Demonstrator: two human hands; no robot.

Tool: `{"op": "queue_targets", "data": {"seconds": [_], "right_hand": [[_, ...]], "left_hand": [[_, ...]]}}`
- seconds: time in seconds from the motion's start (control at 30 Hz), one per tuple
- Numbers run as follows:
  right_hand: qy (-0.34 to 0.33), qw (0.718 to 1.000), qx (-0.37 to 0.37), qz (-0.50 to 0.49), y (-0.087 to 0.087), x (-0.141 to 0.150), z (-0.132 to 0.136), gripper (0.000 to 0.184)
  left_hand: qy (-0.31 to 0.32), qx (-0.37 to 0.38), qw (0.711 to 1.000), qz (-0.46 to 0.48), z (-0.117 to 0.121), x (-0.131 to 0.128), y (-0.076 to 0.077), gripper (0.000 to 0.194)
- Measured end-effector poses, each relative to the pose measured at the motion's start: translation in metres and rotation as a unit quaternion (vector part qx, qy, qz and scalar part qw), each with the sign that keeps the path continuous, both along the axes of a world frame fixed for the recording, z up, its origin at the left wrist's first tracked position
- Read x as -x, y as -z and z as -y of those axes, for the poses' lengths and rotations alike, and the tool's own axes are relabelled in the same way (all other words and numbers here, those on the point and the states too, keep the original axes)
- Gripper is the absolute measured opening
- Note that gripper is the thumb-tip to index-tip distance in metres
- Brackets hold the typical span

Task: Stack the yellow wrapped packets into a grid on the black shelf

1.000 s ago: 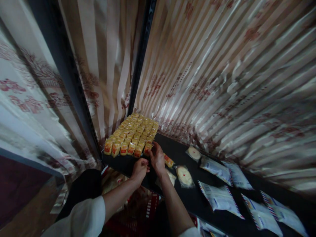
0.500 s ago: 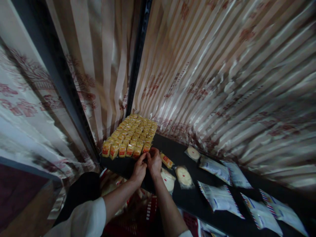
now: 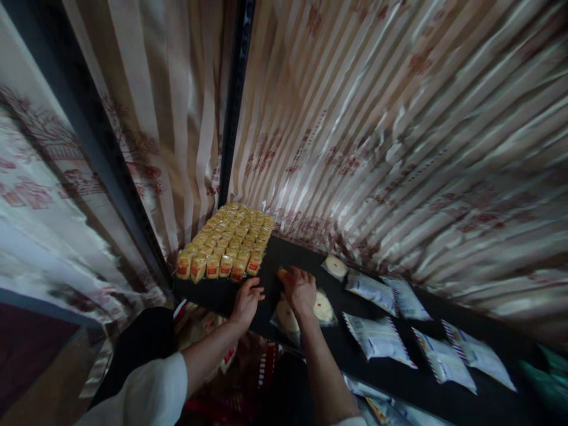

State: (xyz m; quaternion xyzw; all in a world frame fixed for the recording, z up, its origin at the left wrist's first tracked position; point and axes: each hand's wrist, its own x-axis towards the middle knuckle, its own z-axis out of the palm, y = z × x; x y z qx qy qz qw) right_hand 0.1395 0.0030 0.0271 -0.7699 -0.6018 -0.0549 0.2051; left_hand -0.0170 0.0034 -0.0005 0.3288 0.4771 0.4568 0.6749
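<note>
Two bare hands over a black shelf (image 3: 306, 253). The left hand (image 3: 247, 305) has its fingers loosely bent and parted, and nothing shows in its grasp. The right hand (image 3: 300, 291) has its fingers bent downward over the shelf; the back of the hand conceals the contact, so whether they grip anything cannot be told.

Both forearms extend from the lower edge of the view. The left forearm (image 3: 213, 355) slants up and toward the right from a white sleeve (image 3: 146, 390); the right forearm (image 3: 326, 367) rises steeply, tilting slightly toward the left. The hands are apart, with bare shelf between them.

The block of small yellow packets (image 3: 228, 239) stands in close rows at the shelf's far left end. The front packet at its right end (image 3: 254, 263) lies just beyond the left fingertips. Two round pale packs flank the right wrist: the left round pack (image 3: 285, 315) and the right round pack (image 3: 323, 307), each partly covered by the hand or forearm. A third round pack (image 3: 336, 267) rests farther back, near a striped curtain (image 3: 377, 118). White-and-blue pouches (image 3: 379, 338) lie flat on the shelf toward the right.
</note>
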Motion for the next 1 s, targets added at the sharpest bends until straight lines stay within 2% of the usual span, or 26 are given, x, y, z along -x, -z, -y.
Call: {"op": "queue_targets", "data": {"seconds": [0.1, 0.17, 0.33, 0.5, 0.6, 0.67, 0.77, 0.87, 0.93, 1.0], "right_hand": [[0.011, 0.996, 0.086, 0.027, 0.000, -0.014, 0.006, 0.034], [-0.007, 0.993, 0.113, 0.045, -0.001, -0.016, 0.007, 0.034], [-0.102, 0.990, 0.083, 0.045, -0.016, -0.010, 0.010, 0.035], [-0.190, 0.979, 0.053, 0.045, -0.043, 0.011, 0.025, 0.038], [-0.260, 0.963, 0.055, 0.036, -0.050, 0.028, 0.034, 0.037], [-0.280, 0.958, 0.048, 0.032, -0.048, 0.036, 0.039, 0.039], [-0.234, 0.972, 0.002, -0.006, -0.035, 0.045, 0.043, 0.052], [-0.134, 0.978, -0.051, -0.150, -0.016, 0.055, 0.046, 0.058], [-0.080, 0.955, -0.051, -0.280, -0.004, 0.063, 0.046, 0.056], [-0.061, 0.923, -0.034, -0.379, 0.004, 0.070, 0.044, 0.061]], "left_hand": [[0.008, 0.007, 1.000, -0.018, 0.008, -0.004, -0.004, 0.025], [0.012, 0.009, 0.999, -0.032, 0.013, -0.005, -0.007, 0.023], [0.009, 0.019, 0.999, -0.037, 0.016, -0.004, -0.013, 0.017], [-0.002, 0.037, 0.999, 0.007, 0.021, 0.001, -0.024, 0.035], [0.002, 0.035, 0.999, 0.016, 0.025, 0.004, -0.031, 0.020], [-0.009, 0.044, 0.999, 0.023, 0.028, 0.007, -0.034, 0.008], [-0.055, 0.077, 0.993, 0.074, 0.030, 0.013, -0.036, 0.004], [-0.096, 0.110, 0.980, 0.135, 0.032, 0.018, -0.035, 0.008], [-0.107, 0.118, 0.973, 0.166, 0.033, 0.019, -0.034, 0.007], [-0.107, 0.117, 0.967, 0.200, 0.034, 0.017, -0.034, 0.005]]}}
